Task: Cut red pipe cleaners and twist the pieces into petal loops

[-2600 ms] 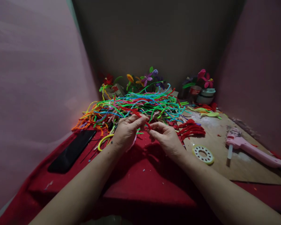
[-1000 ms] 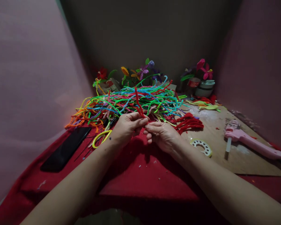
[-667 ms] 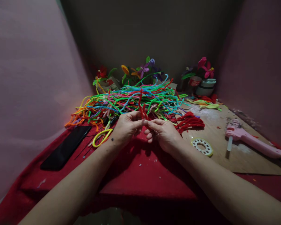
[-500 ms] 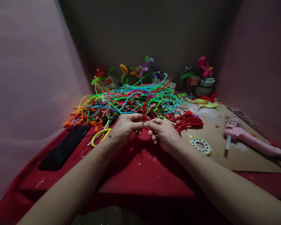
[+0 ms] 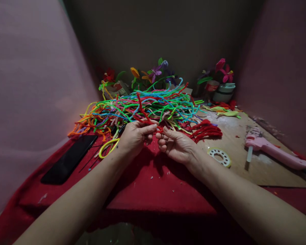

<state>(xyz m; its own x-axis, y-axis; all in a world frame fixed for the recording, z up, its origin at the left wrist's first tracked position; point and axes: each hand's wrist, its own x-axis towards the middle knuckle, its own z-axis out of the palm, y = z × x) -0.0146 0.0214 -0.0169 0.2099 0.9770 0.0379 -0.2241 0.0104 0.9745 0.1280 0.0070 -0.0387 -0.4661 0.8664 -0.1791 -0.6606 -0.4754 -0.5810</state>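
Observation:
Between my two hands is a red pipe cleaner (image 5: 140, 106), its free length standing up and leaning left above my fingers. My left hand (image 5: 138, 135) pinches it between thumb and forefinger. Close by on the right, my right hand (image 5: 176, 144) grips the lower part of the red pipe cleaner at its fingertips, with the other fingers curled under. Just beyond my hands lies a big tangled heap of coloured pipe cleaners (image 5: 132, 102). A bundle of red pipe cleaners (image 5: 207, 131) rests to the right of my right hand.
On the red cloth (image 5: 158, 197), a black phone (image 5: 68, 160) and yellow-handled scissors (image 5: 108, 148) lie left. A brown board (image 5: 239, 177) at right holds a white tape spool (image 5: 219, 157) and a pink glue gun (image 5: 277, 153). Pipe-cleaner flowers (image 5: 155, 73) and a lidded jar (image 5: 224, 92) stand behind.
The upright end of the red pipe cleaner has swung from between my hands over to the left. My right hand has drawn slightly away from the left and turned, showing its curled fingers.

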